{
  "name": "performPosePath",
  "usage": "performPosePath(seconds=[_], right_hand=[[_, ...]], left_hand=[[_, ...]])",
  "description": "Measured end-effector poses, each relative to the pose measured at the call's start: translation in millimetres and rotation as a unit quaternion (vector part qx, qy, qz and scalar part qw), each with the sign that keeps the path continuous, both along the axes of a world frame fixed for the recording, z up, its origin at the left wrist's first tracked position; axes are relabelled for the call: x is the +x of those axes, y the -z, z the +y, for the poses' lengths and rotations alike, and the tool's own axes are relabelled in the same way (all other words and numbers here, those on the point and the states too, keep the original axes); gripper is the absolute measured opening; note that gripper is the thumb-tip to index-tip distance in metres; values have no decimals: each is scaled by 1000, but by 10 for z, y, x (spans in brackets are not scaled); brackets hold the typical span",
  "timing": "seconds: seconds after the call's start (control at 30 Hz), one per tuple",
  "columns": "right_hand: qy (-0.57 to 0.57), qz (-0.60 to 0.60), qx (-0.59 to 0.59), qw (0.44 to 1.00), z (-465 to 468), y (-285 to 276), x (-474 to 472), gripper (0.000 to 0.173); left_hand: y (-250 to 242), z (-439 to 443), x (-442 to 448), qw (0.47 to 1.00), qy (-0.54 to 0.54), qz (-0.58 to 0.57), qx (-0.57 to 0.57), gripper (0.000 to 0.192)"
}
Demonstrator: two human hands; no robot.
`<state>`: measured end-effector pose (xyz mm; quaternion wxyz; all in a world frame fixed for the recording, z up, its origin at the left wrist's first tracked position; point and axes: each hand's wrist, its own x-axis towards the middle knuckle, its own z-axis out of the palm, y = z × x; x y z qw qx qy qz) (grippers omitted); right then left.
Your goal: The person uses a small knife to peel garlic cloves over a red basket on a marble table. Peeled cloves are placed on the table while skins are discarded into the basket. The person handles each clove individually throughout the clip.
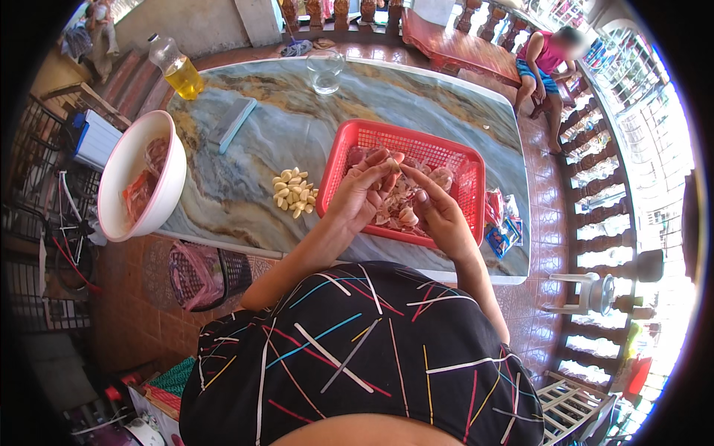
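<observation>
Both my hands are raised over a red plastic basket (pixel 473 220) with perforated sides. My left hand (pixel 362 192) pinches a small garlic clove (pixel 395 166) between thumb and fingers; the fingers partly hide it. My right hand (pixel 440 214) reaches in from the right, its index fingertip at the clove and its thumb apart. Beneath my hands, papery garlic skins (pixel 399 195) fill the basket, with a garlic bulb (pixel 408 217) near its front edge. Left of the basket, a pile of peeled garlic cloves (pixel 294 192) lies directly on the marble-patterned table (pixel 251 184).
A white basin (pixel 177 184) holding bagged meat (pixel 142 192) stands at the left edge. Farther back are an oil bottle (pixel 184 75), a phone-like flat object (pixel 233 124) and a clear glass (pixel 324 72). Small packets (pixel 503 223) lie right of the basket. A person (pixel 544 67) sits beyond.
</observation>
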<state>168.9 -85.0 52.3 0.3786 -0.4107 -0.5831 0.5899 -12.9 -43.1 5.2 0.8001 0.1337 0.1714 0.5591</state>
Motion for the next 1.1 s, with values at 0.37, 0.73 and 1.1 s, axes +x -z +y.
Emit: performPosePath(seconds=[0.37,0.73,1.1], right_hand=[[4,35,-53,998,-7,-55,62,48],[-8,-76,31,997,-2,-207,6,44],[78,5,-21,997,67,-74,98,39]], left_hand=[[-62,-37,44,999,-25,14,17,22],[-55,-20,25,997,10,39,62,26],[4,-30,50,997,-14,24,73,33]])
